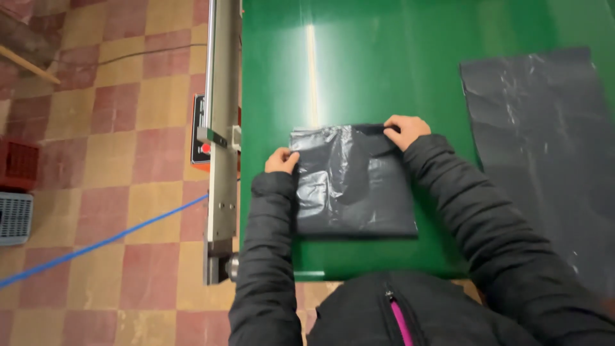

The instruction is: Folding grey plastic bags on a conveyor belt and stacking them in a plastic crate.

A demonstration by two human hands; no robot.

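A folded black plastic bag [352,186] lies flat on the green table [359,64], near its front edge. My left hand [282,160] pinches the bag's upper left corner. At the upper right edge, my right hand [405,130] presses down with its fingers curled over the fold. Both arms wear black puffy sleeves that frame the bag on each side.
A second black plastic sheet [544,147] lies spread on the right of the table. A metal rail [223,128] with a small control box runs along the table's left edge. Left of it are a checkered tile floor, a blue hose [102,240] and a red crate [18,163].
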